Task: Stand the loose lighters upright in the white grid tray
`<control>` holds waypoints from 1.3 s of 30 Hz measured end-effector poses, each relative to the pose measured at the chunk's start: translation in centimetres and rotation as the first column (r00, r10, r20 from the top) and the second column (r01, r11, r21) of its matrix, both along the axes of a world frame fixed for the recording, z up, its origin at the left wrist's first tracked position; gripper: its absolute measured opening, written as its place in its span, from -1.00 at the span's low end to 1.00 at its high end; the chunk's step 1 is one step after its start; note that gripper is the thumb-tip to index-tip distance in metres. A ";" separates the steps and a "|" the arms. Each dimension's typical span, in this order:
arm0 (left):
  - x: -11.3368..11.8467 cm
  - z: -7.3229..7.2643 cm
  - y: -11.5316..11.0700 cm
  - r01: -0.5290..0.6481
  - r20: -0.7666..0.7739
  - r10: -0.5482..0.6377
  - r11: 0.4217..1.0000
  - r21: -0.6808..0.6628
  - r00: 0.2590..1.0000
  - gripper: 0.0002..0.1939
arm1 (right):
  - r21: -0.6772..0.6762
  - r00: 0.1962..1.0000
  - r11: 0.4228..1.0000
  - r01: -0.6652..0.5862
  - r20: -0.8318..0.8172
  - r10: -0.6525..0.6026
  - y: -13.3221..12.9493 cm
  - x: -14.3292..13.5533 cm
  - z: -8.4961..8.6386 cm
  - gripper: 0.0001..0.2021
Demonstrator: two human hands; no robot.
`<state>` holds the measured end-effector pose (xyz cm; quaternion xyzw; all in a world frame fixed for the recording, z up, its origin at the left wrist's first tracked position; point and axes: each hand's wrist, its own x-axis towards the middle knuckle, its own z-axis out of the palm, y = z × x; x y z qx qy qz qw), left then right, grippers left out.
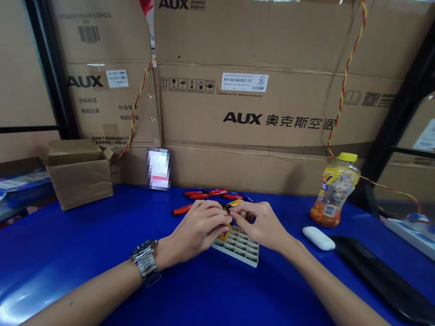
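Both hands meet above a pale compartment tray (241,248) on the blue table. My left hand (200,229), with a metal watch (145,261) on the wrist, has its fingers closed at a small dark and yellow object (229,206). From the right, my right hand (262,224) pinches at the same object. A yellow piece (225,234) shows just below the fingertips, over the tray; whether a hand holds it is unclear. Behind the hands lie several red and blue items (217,191), and one red item (182,210) rests beside my left hand.
An open cardboard box (81,179) stands at the left. A blurred bright phone-like object (159,169) leans against the cardboard. At the right are a bottle (333,193), a white case (318,238), a long black object (386,284) and a white power strip (424,243).
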<state>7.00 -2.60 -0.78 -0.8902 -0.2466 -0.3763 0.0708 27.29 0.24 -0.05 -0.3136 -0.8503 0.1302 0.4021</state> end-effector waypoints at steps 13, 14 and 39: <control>-0.7 -1.0 -0.9 -0.067 0.039 0.076 0.978 -0.196 0.996 -0.63 | 0.181 0.934 0.935 0.305 0.133 -0.331 4.9 3.4 -1.7 -0.71; -0.8 -1.0 -1.0 -0.070 0.026 0.078 0.972 -0.222 0.997 -0.61 | 0.205 0.918 0.933 0.294 0.212 -0.336 5.5 3.6 -2.1 -0.67; -1.8 -1.4 -0.3 -0.022 0.071 0.095 0.733 -0.680 0.993 0.14 | 0.014 0.742 0.903 0.430 0.564 -0.362 5.9 1.6 -2.9 -0.62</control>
